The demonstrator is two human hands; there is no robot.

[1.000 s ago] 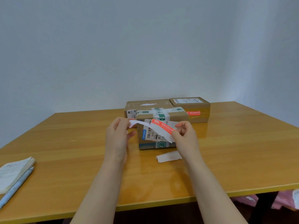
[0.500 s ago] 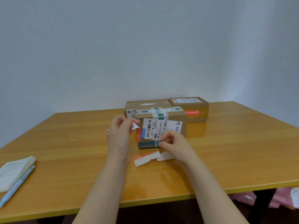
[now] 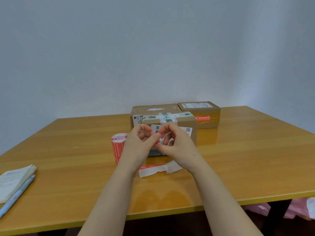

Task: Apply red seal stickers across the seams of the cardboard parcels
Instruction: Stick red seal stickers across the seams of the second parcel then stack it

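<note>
Nearest, at the left edge of the glossy yellow-brown wooden table point(image 3: 68, 159), a white paper notepad point(image 3: 13, 181) with a pale blue pen point(image 3: 17, 196) alongside. Further in, flat on the wood, a torn white backing strip with a red edge point(image 3: 152, 170), touching a smaller white paper scrap point(image 3: 173, 166).

Just above those, left hand point(image 3: 141, 142) and right hand point(image 3: 177, 143) raised together, fingers of both curled in, pinching a small red seal sticker point(image 3: 156, 143) between them. Only a sliver of red on show, so exact grip hard to tell.

Judged feather-light, limp and tacky: apt to curl, fold onto itself or cling to skin. Best pinched at the two extreme ends, glue side off the fingertips, kept taut.

Left of the hands, an upright roll of red seal stickers point(image 3: 118, 147). Directly behind the hands, a brown cardboard parcel with green-printed tape and a barcode label point(image 3: 185, 121). Farthest, two more: a plain brown cardboard parcel on the left point(image 3: 153, 107) and a brown cardboard parcel on the right point(image 3: 199, 108), already wearing a red seal.
</note>
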